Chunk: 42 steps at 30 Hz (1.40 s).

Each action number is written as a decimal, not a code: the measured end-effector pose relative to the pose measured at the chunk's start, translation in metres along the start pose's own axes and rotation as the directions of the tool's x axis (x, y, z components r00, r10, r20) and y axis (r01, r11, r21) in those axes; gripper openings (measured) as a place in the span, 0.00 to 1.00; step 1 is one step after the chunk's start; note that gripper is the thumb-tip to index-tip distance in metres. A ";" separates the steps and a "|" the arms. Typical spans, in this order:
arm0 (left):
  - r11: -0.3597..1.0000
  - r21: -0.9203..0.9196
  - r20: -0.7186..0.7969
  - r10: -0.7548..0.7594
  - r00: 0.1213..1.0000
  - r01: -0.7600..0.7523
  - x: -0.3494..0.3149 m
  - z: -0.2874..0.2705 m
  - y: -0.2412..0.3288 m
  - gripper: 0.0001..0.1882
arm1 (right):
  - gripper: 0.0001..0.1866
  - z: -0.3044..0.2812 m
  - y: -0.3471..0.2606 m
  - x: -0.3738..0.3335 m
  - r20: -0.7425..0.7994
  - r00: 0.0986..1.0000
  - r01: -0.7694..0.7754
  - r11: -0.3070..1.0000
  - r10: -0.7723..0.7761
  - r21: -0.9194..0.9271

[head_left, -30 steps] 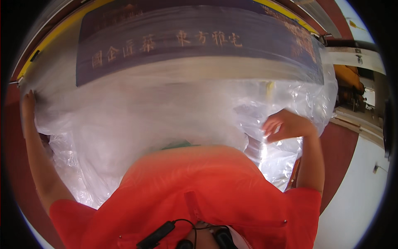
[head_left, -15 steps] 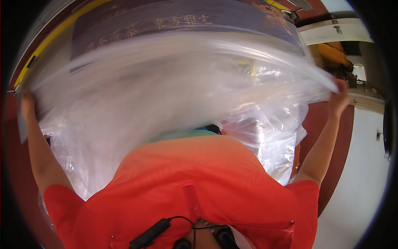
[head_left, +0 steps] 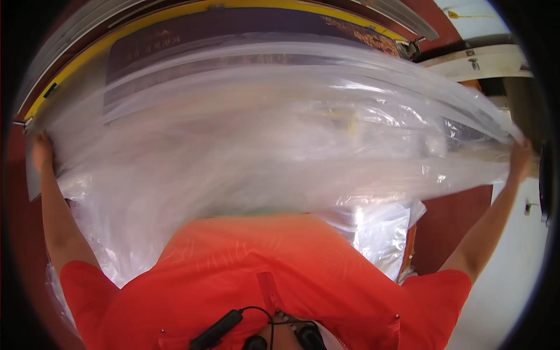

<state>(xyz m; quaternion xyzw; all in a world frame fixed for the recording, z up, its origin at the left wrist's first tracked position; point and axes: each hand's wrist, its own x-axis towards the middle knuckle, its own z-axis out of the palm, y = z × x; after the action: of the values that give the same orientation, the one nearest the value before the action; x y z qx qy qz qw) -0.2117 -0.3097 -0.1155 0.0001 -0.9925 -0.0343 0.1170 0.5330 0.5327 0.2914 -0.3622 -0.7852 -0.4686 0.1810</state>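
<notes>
A wide sheet of clear plastic film [head_left: 251, 128] stretches across in front of me between my raised arms, its middle smeared by motion. My left hand [head_left: 42, 153] is closed on the film's left end, beside a grey panel edge. At the far right, my right hand [head_left: 521, 158] grips the gathered right end, where the film narrows into folds. More crumpled shiny plastic [head_left: 379, 233] hangs or lies below the sheet, close to my body. Through the film shows a dark printed panel [head_left: 192, 41] with a yellow border.
A yellow rail [head_left: 175, 13] runs along the far side, with metal tracks [head_left: 402, 23] beyond it. To the right are a white board with a latch [head_left: 478, 65] and a white panel [head_left: 501, 251]. Reddish-brown floor [head_left: 455, 221] shows between.
My right hand has moved outward to the right and slightly down, pulling the film wider. My left hand stays nearly in place. The view has shifted, showing more of the far rail.
</notes>
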 end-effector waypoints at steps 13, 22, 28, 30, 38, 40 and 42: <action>0.995 -0.054 -0.058 0.084 0.995 -0.087 -0.021 -0.015 -0.012 0.20 | 0.31 0.088 -0.364 -0.100 0.458 0.857 -0.182 0.693 -0.236 0.698; 0.983 -0.106 -0.029 0.148 0.989 -0.150 -0.033 -0.031 -0.007 0.17 | 0.33 0.154 -0.376 -0.087 0.355 0.910 -0.077 0.753 -0.214 0.653; 0.975 -0.153 -0.062 0.154 0.986 -0.162 -0.030 -0.023 -0.014 0.19 | 0.31 0.162 -0.356 -0.106 0.394 0.915 -0.176 0.788 -0.091 0.590; 0.987 -0.105 -0.063 0.116 0.991 -0.122 -0.039 -0.035 -0.009 0.20 | 0.28 0.067 -0.422 -0.063 0.127 0.973 0.003 0.565 -0.190 0.825; 0.987 -0.140 0.060 0.092 0.994 -0.083 -0.031 -0.021 -0.100 0.18 | 0.20 0.025 -0.455 -0.082 0.115 0.944 0.096 0.591 -0.310 0.801; 0.786 -0.612 0.223 0.067 0.972 0.086 -0.036 -0.039 -0.104 0.18 | 0.16 0.042 -0.454 -0.061 0.080 0.958 0.108 0.604 -0.276 0.790; 0.375 -0.877 0.371 0.126 0.920 0.302 -0.041 -0.072 -0.103 0.18 | 0.12 0.065 -0.453 -0.053 0.172 0.981 -0.116 0.426 -0.094 0.897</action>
<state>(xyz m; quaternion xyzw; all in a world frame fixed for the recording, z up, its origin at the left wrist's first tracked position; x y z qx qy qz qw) -0.1561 -0.4171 -0.0617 -0.0178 -0.8040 -0.5862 -0.0983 0.2377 0.4332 -0.0479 -0.2580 -0.9248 0.0643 0.2720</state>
